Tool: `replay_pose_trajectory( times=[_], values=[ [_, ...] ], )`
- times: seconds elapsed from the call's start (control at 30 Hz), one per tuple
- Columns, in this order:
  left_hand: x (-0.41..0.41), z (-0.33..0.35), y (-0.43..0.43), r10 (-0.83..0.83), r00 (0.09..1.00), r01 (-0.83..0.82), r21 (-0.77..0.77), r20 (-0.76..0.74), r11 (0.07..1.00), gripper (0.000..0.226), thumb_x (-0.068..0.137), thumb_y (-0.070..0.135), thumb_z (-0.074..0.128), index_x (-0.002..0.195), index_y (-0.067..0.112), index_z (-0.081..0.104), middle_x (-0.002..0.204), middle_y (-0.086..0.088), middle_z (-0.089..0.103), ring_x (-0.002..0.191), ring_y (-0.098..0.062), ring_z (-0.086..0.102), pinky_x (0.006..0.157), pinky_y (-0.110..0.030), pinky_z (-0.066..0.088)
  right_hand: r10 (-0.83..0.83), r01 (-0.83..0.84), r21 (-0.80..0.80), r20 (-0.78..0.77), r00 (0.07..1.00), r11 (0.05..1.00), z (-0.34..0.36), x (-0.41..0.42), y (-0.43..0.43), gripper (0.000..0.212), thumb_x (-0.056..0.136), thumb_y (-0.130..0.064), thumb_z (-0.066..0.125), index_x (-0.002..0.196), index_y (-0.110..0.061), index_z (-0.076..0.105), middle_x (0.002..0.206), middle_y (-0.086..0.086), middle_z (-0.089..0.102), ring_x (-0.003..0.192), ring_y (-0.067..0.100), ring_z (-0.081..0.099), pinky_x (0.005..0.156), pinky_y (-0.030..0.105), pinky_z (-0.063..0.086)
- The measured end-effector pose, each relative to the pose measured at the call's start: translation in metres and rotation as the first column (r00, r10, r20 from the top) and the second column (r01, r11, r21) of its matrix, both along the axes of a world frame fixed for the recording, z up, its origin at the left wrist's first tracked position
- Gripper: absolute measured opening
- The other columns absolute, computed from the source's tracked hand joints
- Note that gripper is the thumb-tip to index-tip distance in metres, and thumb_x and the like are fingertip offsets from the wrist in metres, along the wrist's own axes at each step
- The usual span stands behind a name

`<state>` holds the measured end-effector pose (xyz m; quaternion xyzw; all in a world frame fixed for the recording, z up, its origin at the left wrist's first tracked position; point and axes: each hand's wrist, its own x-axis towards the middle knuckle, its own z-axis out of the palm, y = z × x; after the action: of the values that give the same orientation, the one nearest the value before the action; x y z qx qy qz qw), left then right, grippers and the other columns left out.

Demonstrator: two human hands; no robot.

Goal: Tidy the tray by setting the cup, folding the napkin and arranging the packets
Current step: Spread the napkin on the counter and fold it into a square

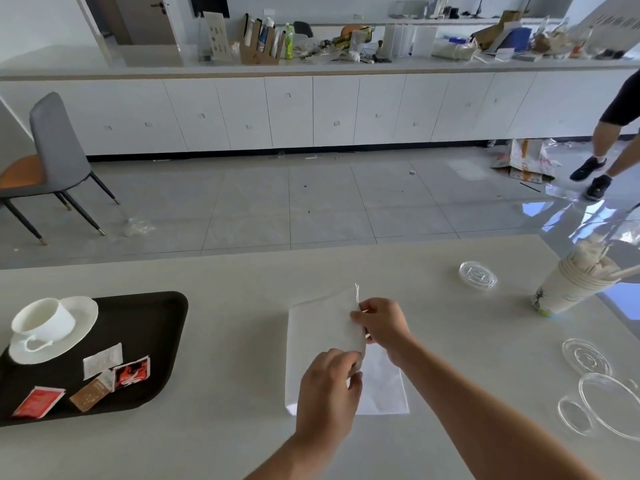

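**Head view.** The white napkin (320, 344) was seen lying on the table (214, 445), well to the right of the dark tray (156, 337), with its right portion lifted and turned over towards the left. The turned edge was pinched at its near end by the fingers of the left hand (327, 396) and at its far end by those of the right hand (382, 327) (both sets clamped on the paper). On the tray, the cup (45, 318) was set on its saucer (81, 311), and four packets (103, 361) were scattered just beside it.
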<state>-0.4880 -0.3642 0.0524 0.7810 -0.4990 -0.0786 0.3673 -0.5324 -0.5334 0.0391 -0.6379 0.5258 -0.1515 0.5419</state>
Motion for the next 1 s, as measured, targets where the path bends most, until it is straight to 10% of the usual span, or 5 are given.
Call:
replay_pose_trajectory(
  times=[0.53,0.7,0.87,1.0],
  values=[
    [-0.051,-0.052,-0.046,-0.266,0.955,0.247,0.147,0.131,0.958,0.028,0.058,0.006,0.081,0.081,0.021,0.076,0.066,0.008,0.066,0.060,-0.011,0.061,0.049,-0.020,0.048,-0.064,0.032,-0.124,-0.268,0.961,0.992,-0.064,-0.052,-0.031,0.017,0.084,-0.017,0.069,0.075,-0.004,0.066,0.062,0.004,0.056,0.058,0.020,0.047,0.055,0.030,0.034],
    [-0.049,-0.063,-0.040,-0.318,0.942,0.301,0.154,0.102,0.941,0.016,0.065,0.013,0.073,0.075,0.025,0.069,0.067,0.007,0.063,0.061,-0.013,0.059,0.050,-0.021,0.048,-0.059,0.012,-0.151,-0.310,0.949,0.989,-0.070,-0.051,-0.031,0.006,0.086,-0.021,0.069,0.088,-0.015,0.071,0.081,0.003,0.072,0.074,0.026,0.066,0.066,0.031,0.049],
    [-0.013,-0.072,-0.037,-0.193,0.971,0.175,0.134,0.138,0.975,0.027,0.066,0.007,0.068,0.088,0.022,0.070,0.084,0.005,0.064,0.079,-0.017,0.063,0.067,-0.025,0.052,-0.078,0.030,-0.159,-0.305,0.949,0.987,-0.073,-0.055,-0.034,0.013,0.087,-0.021,0.070,0.099,-0.014,0.070,0.088,0.005,0.072,0.083,0.028,0.067,0.071,0.032,0.051],
    [0.025,-0.086,-0.040,-0.195,0.944,0.058,0.448,0.266,0.892,0.052,0.083,0.030,0.057,0.134,0.022,0.050,0.143,-0.015,0.044,0.139,-0.035,0.034,0.112,-0.044,0.034,-0.053,-0.022,-0.211,-0.342,0.938,0.977,-0.078,-0.057,-0.034,0.016,0.090,-0.020,0.066,0.104,-0.012,0.067,0.089,0.006,0.071,0.087,0.031,0.066,0.074,0.034,0.052]
  ],
)
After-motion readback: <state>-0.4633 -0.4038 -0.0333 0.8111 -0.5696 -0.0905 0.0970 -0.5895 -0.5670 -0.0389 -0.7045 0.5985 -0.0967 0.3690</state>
